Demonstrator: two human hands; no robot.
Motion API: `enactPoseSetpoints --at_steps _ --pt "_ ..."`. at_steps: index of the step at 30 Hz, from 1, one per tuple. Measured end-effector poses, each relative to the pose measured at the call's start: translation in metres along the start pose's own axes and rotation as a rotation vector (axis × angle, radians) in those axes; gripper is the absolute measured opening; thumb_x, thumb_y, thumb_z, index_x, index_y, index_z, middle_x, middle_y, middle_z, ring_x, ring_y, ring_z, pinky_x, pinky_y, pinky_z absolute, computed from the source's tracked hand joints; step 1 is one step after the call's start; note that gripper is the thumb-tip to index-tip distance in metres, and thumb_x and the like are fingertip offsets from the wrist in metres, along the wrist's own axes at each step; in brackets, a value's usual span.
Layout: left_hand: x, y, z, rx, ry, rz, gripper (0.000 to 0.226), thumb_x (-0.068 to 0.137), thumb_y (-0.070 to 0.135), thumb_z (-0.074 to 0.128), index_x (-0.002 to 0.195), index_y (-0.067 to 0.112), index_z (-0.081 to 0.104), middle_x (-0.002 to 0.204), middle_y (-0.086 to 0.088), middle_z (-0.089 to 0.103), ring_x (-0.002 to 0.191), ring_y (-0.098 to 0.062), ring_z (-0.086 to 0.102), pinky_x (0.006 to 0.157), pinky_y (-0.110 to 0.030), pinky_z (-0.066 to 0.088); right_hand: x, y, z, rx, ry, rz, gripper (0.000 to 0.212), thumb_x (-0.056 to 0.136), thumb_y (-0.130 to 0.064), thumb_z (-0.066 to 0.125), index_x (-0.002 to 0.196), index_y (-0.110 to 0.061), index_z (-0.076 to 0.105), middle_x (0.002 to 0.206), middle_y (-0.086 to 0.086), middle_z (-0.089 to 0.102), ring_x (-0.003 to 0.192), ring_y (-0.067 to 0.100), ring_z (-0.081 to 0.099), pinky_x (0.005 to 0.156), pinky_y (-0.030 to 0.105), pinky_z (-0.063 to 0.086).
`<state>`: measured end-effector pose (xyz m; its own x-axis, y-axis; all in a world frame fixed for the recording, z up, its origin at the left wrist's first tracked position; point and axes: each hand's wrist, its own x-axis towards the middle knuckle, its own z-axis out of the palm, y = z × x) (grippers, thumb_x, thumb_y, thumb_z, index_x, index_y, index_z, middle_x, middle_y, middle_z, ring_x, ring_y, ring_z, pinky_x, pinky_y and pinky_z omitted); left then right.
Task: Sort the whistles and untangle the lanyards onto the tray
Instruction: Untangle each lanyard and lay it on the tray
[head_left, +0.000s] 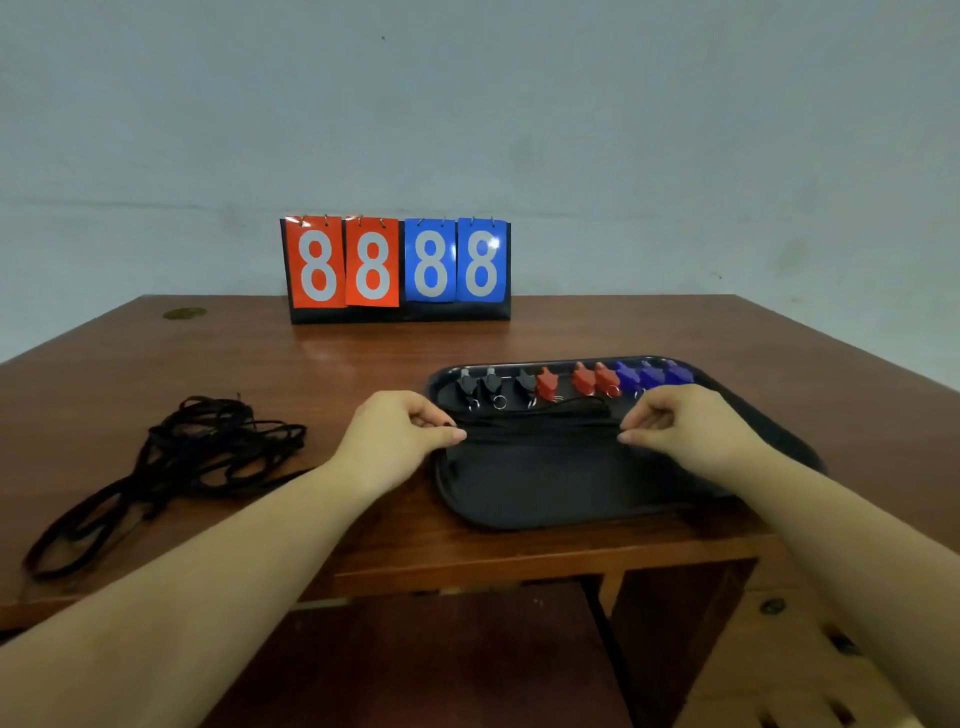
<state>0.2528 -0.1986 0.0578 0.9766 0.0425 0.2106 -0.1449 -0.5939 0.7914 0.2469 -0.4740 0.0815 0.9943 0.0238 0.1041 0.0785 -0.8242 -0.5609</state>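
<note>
A black tray (545, 499) lies on the wooden table at centre right. Along its far edge stands a row of whistles: three black whistles (491, 384), three red whistles (582, 379) and three blue whistles (649, 375). A bundle of straightened black lanyards (540, 428) stretches across the tray below the whistles. My left hand (400, 426) pinches its left end and my right hand (675, 423) pinches its right end. A tangled heap of black lanyards (197, 452) lies on the table to the left, apart from both hands.
A flip scoreboard (397, 270) showing 88 in red and 88 in blue stands at the table's back edge against the wall. The table's front edge (519, 566) runs just below the tray. A lower wooden surface (789, 654) sits at bottom right.
</note>
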Motion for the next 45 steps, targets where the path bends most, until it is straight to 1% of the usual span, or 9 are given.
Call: enactPoseSetpoints --at_steps 8,15,22,27,31,35,37,41,45 --pt "0.013 -0.002 0.005 0.196 0.02 -0.024 0.012 0.072 0.029 0.078 0.068 0.024 0.068 0.061 0.012 0.054 0.065 -0.011 0.053 0.06 -0.024 0.037 0.021 0.003 0.008 -0.027 -0.012 -0.012 0.011 0.08 -0.018 0.071 0.077 -0.026 0.064 0.083 -0.01 0.064 0.08 0.004 0.058 0.077 0.022 0.044" --pt "0.01 -0.002 -0.001 0.273 -0.011 -0.002 0.025 0.074 0.041 0.074 0.086 0.024 0.062 0.09 0.003 0.055 0.085 -0.015 0.055 0.068 -0.027 0.04 0.02 0.001 0.012 -0.062 0.031 0.017 0.012 0.08 -0.023 0.071 0.088 -0.024 0.062 0.084 -0.009 0.062 0.081 0.007 0.058 0.079 0.024 0.047" --pt "-0.007 -0.016 -0.048 0.214 -0.028 -0.056 0.033 0.072 0.051 0.072 0.09 0.025 0.061 0.089 0.01 0.061 0.085 -0.008 0.057 0.073 -0.027 0.047 -0.008 -0.008 0.011 -0.026 0.121 0.061 0.024 0.079 -0.029 0.071 0.099 -0.023 0.061 0.089 -0.005 0.063 0.086 0.011 0.059 0.08 0.026 0.045" --pt "-0.028 -0.032 -0.097 0.188 0.004 -0.032 0.017 0.078 0.039 0.071 0.083 0.024 0.066 0.08 0.005 0.066 0.076 -0.009 0.061 0.064 -0.022 0.045 -0.025 -0.056 0.033 -0.042 0.076 -0.078 0.021 0.08 -0.032 0.07 0.097 -0.026 0.061 0.09 -0.009 0.063 0.081 0.003 0.058 0.074 0.019 0.046" --pt "-0.046 -0.05 -0.132 0.262 0.019 -0.001 0.003 0.083 0.032 0.068 0.085 0.029 0.068 0.085 0.008 0.067 0.076 -0.006 0.059 0.064 -0.022 0.042 -0.035 -0.111 0.062 -0.025 0.017 -0.21 0.017 0.081 -0.031 0.07 0.095 -0.026 0.063 0.085 -0.013 0.061 0.075 0.0 0.056 0.07 0.014 0.044" --pt "-0.061 -0.068 -0.148 0.391 -0.072 0.055 0.017 0.086 0.034 0.064 0.103 0.033 0.069 0.105 0.013 0.061 0.094 -0.005 0.055 0.083 -0.022 0.042 -0.042 -0.16 0.098 -0.041 -0.063 -0.335 0.019 0.082 -0.036 0.068 0.097 -0.025 0.064 0.082 -0.014 0.059 0.07 0.0 0.054 0.065 0.012 0.043" --pt "-0.064 -0.076 -0.15 0.451 -0.102 0.081 0.023 0.087 0.035 0.063 0.109 0.032 0.067 0.114 0.012 0.059 0.108 -0.007 0.054 0.094 -0.024 0.041 -0.042 -0.178 0.117 -0.072 -0.091 -0.377 0.023 0.084 -0.038 0.066 0.103 -0.026 0.063 0.086 -0.015 0.057 0.076 0.001 0.053 0.069 0.015 0.044" --pt "-0.065 -0.091 -0.153 0.515 -0.105 0.116 0.024 0.088 0.036 0.061 0.111 0.033 0.067 0.116 0.013 0.059 0.113 -0.008 0.051 0.099 -0.025 0.039 -0.037 -0.202 0.144 -0.2 -0.139 -0.355 0.042 0.087 -0.038 0.062 0.126 -0.025 0.054 0.125 -0.002 0.053 0.114 0.017 0.053 0.098 0.03 0.042" --pt "-0.065 -0.097 -0.158 0.504 -0.073 0.161 0.022 0.088 0.037 0.06 0.109 0.035 0.066 0.113 0.016 0.059 0.112 -0.006 0.049 0.099 -0.023 0.037 -0.029 -0.205 0.153 -0.211 -0.173 -0.332 0.012 0.088 -0.035 0.061 0.094 -0.025 0.062 0.108 -0.002 0.057 0.102 0.017 0.055 0.087 0.029 0.044"
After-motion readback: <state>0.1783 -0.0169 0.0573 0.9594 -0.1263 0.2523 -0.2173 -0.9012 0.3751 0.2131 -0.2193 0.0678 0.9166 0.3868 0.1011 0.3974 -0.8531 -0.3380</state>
